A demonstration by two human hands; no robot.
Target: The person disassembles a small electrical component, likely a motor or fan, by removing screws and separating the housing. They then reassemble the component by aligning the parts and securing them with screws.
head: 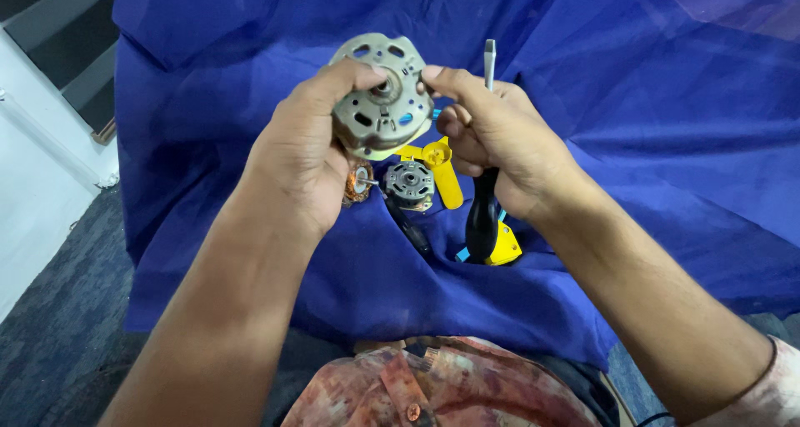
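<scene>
My left hand (304, 156) grips a grey metal motor end housing (379, 94) with cut-out slots, its hub facing me. My right hand (500, 135) holds a screwdriver (486, 214) with a black and yellow handle; the metal tip points up past my fingers. My right thumb and forefinger touch the housing's right rim. Below the housing, on the blue cloth (633, 94), lie a small grey motor (409, 183), a copper-wound rotor part (358, 183) partly hidden by my left hand, and a yellow plastic piece (442, 169).
The blue cloth covers the whole work surface and hangs in folds. A dark tool handle (411, 229) lies in a fold near the small motor. Grey carpet (58, 310) and a white wall are at the left. My patterned shirt (433, 385) shows at the bottom.
</scene>
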